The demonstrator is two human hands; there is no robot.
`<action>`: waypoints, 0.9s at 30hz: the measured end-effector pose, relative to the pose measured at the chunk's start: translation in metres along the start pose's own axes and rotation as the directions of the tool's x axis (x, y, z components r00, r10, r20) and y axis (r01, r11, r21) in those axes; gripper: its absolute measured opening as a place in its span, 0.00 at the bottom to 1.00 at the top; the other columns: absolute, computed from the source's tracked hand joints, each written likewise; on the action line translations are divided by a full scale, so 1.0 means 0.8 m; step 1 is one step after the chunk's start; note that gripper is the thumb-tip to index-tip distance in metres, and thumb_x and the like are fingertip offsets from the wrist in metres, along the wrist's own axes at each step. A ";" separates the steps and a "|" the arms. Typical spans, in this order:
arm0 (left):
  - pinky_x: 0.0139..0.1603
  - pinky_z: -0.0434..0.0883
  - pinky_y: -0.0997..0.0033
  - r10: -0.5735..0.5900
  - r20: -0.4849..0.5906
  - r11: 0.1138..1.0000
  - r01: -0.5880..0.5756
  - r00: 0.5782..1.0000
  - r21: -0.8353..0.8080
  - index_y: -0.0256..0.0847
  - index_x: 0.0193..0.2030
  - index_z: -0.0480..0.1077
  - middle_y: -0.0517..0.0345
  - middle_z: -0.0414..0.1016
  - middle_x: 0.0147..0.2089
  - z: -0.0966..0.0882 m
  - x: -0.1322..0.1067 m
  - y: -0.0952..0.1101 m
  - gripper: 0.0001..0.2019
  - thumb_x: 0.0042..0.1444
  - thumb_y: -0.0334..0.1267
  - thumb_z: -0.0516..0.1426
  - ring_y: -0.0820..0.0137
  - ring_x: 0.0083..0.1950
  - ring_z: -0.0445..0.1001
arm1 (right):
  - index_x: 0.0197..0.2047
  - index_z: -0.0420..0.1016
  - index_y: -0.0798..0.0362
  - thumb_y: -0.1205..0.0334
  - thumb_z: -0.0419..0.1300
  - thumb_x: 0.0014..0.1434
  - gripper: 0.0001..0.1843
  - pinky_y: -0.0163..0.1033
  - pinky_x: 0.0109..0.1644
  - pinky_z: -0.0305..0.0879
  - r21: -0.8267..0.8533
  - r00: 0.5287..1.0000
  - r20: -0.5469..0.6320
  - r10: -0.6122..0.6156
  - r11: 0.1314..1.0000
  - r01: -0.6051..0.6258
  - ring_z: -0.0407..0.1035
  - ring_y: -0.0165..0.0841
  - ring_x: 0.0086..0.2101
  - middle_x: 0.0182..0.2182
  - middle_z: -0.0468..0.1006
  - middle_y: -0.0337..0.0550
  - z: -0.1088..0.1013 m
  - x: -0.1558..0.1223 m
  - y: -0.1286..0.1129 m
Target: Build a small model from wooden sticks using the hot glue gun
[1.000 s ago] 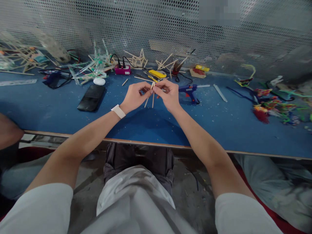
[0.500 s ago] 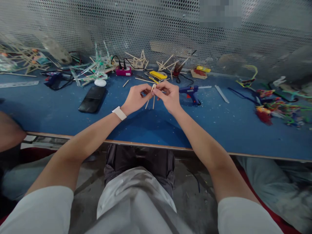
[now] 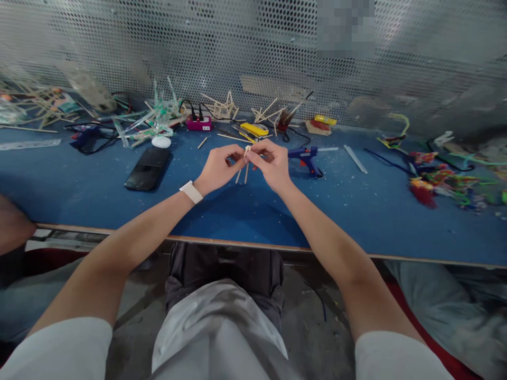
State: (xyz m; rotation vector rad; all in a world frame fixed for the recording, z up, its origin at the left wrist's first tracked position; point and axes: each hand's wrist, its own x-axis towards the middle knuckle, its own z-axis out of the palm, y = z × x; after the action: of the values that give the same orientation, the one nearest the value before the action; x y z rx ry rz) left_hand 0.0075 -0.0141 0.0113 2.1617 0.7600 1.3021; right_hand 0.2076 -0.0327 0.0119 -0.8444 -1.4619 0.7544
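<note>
Both of my hands meet above the middle of the blue table (image 3: 356, 211). My left hand (image 3: 218, 169), with a white band on its wrist, pinches the top of a few thin wooden sticks (image 3: 242, 170). My right hand (image 3: 271, 164) pinches the same joined top from the other side. The sticks hang down and splay apart between my hands, just above the table. A blue glue gun (image 3: 303, 156) lies close to the right of my right hand.
A black phone (image 3: 147, 168) lies left of my hands. Along the perforated metal wall (image 3: 237, 47) sit stick models (image 3: 222, 105), a pink power strip (image 3: 198, 124), a yellow tool (image 3: 254, 129) and cables. Coloured craft pieces (image 3: 443, 177) lie at the right. Another person's arm (image 3: 11, 227) shows at the left edge.
My hands and the sticks keep the same grip. The view has shifted slightly, so they sit a little lower in the picture.
</note>
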 end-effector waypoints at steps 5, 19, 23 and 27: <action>0.36 0.72 0.72 0.009 -0.004 1.000 -0.009 1.000 0.010 0.43 0.43 0.84 0.56 0.89 0.40 0.001 -0.001 0.003 0.09 0.73 0.42 0.64 0.70 0.38 0.82 | 0.38 0.88 0.45 0.24 0.82 0.55 0.32 0.38 0.29 0.74 -0.029 0.998 0.039 -0.042 0.999 0.043 0.76 0.32 0.33 0.35 0.83 0.39 -0.003 0.000 -0.003; 0.38 0.75 0.70 0.044 -0.008 0.998 -0.043 0.999 0.054 0.45 0.43 0.86 0.56 0.90 0.41 -0.004 0.000 -0.001 0.08 0.72 0.42 0.66 0.69 0.39 0.84 | 0.37 0.88 0.45 0.24 0.83 0.52 0.33 0.38 0.28 0.75 -0.017 0.999 0.039 -0.034 0.999 0.035 0.77 0.33 0.33 0.36 0.83 0.39 -0.003 0.002 -0.002; 0.38 0.76 0.70 0.040 -0.028 0.998 -0.039 0.999 0.053 0.45 0.44 0.84 0.55 0.90 0.42 -0.002 -0.001 -0.002 0.06 0.72 0.42 0.67 0.69 0.40 0.84 | 0.38 0.88 0.45 0.24 0.82 0.54 0.32 0.38 0.28 0.75 -0.025 0.998 0.041 -0.046 0.999 0.047 0.77 0.33 0.33 0.36 0.83 0.39 -0.004 0.003 0.001; 0.37 0.75 0.71 -0.004 -0.028 0.999 0.002 1.000 -0.051 0.45 0.45 0.80 0.57 0.88 0.41 0.002 -0.002 -0.004 0.04 0.73 0.40 0.66 0.69 0.40 0.86 | 0.37 0.88 0.45 0.24 0.83 0.52 0.32 0.38 0.29 0.76 -0.019 0.999 0.031 -0.033 0.999 0.034 0.77 0.33 0.33 0.36 0.83 0.39 -0.004 0.003 -0.001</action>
State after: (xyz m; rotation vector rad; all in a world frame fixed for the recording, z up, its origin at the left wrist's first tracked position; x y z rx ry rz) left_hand 0.0075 -0.0134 0.0073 2.1053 0.7329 1.3386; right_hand 0.2109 -0.0311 0.0140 -0.8246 -1.5092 0.7320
